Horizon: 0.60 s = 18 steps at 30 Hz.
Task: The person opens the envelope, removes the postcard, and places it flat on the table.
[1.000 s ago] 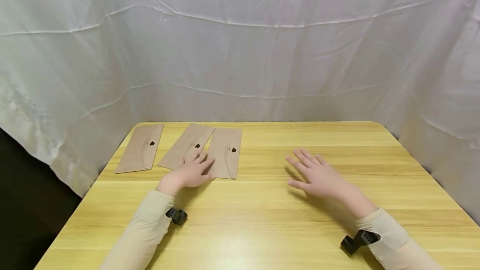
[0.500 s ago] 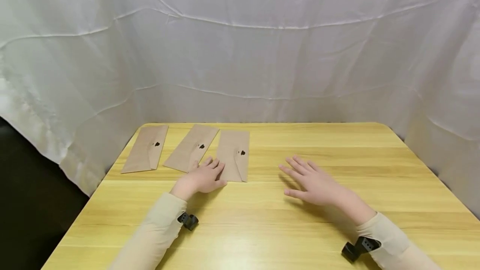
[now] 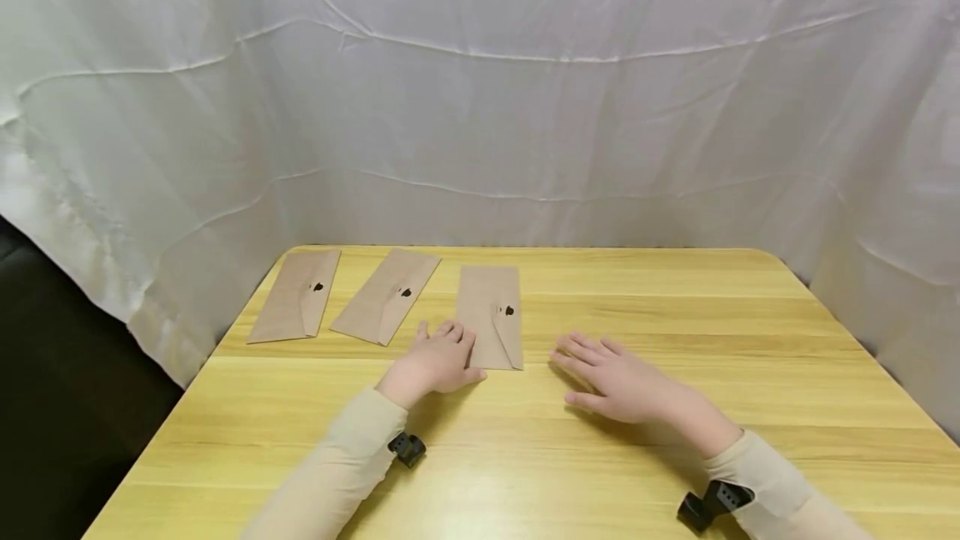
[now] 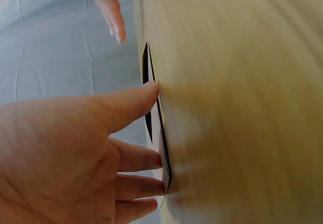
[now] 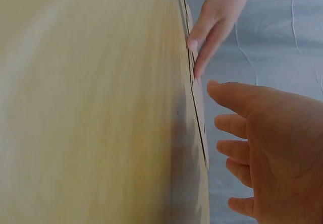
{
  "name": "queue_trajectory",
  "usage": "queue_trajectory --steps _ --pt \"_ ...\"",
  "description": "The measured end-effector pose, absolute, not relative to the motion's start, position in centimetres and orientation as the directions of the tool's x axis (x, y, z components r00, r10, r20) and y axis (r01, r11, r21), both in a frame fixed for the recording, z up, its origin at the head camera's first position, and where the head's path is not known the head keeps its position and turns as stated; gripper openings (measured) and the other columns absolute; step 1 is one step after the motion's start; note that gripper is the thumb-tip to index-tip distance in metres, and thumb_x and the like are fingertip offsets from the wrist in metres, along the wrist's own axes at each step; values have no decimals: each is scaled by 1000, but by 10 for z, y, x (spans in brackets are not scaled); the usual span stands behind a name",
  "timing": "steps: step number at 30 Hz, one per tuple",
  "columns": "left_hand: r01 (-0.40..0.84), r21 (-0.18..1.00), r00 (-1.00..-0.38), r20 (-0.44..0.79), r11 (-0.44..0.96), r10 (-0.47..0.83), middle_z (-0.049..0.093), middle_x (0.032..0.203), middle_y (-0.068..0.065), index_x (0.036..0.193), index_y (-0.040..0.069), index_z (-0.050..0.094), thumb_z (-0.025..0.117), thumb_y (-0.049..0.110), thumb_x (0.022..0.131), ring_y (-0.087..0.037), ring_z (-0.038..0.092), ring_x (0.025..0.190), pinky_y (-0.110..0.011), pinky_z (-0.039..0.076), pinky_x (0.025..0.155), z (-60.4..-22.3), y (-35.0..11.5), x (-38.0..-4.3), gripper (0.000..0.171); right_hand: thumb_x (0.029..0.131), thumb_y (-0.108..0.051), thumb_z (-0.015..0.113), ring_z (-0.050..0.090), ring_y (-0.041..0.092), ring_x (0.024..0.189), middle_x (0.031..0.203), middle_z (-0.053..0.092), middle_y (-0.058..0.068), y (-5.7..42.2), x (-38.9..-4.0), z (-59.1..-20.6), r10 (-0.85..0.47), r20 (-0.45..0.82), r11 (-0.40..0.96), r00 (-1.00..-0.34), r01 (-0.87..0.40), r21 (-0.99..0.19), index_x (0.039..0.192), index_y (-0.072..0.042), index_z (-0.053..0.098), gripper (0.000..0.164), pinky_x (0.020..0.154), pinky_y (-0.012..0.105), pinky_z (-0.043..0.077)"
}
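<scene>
Three brown paper envelopes lie flat on the table, each with a pointed flap and a small dark mark. My left hand rests its outstretched fingers on the near left part of the rightmost envelope. In the left wrist view the thumb and fingertips sit right at this envelope's edge. Farther left are the slanted middle envelope and the leftmost envelope. To the right of them all, my right hand hovers low over the wood, fingers extended and holding nothing.
The yellow wood-grain table has rounded far corners. A pale curtain hangs behind it and along both sides. Something dark fills the area beyond the table's left edge. Black wrist cameras are strapped to both sleeves.
The rightmost envelope has slid right under my left hand, widening its gap from the middle one. My right hand has come slightly nearer and to the left. The view has shifted a little.
</scene>
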<state>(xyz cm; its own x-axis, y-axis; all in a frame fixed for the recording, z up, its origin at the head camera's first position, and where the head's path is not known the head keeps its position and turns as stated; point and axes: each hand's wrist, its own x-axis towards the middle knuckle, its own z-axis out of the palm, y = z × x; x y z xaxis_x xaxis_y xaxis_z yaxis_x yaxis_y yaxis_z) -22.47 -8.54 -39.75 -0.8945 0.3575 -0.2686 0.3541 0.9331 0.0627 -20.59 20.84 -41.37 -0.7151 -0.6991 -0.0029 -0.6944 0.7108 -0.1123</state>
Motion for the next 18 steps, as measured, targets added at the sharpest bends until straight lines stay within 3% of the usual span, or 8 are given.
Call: queue_trajectory --steps 18 --pt "417 -8 -885 -230 909 404 42 153 -8 146 16 45 49 56 95 -26 32 146 -58 17 119 -393 -35 -217 64 99 -50 47 27 32 148 159 32 7 204 -197 -412 -704 -100 708 -704 -683 -178 152 -18 35 64 115 63 23"
